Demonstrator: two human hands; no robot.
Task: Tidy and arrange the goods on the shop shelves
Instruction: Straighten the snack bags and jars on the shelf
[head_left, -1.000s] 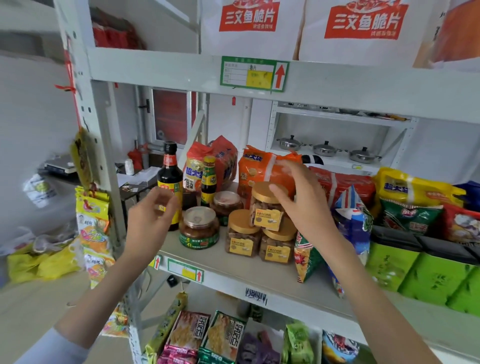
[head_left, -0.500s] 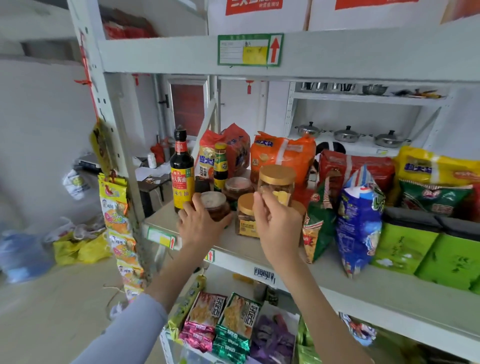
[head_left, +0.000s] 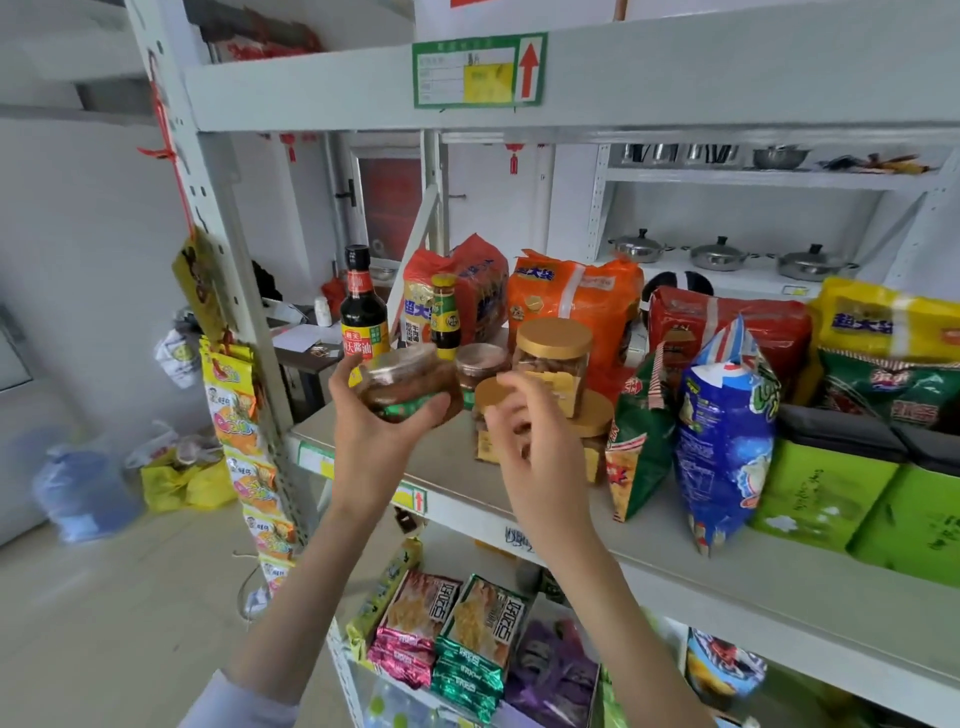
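Sauce jar (head_left: 410, 387) in curled left grip (head_left: 371, 434)

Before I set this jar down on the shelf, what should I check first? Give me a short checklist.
1. Left hand grips the sauce jar: ok.
2. Sauce jar upright: not ok, it is tilted.
3. Its lid sealed: cannot tell.
4. Bare room on the shelf near the front edge: ok.
5. Right hand free: cannot tell, it is blurred.
6. Stacked gold-lidded jar upright: ok.
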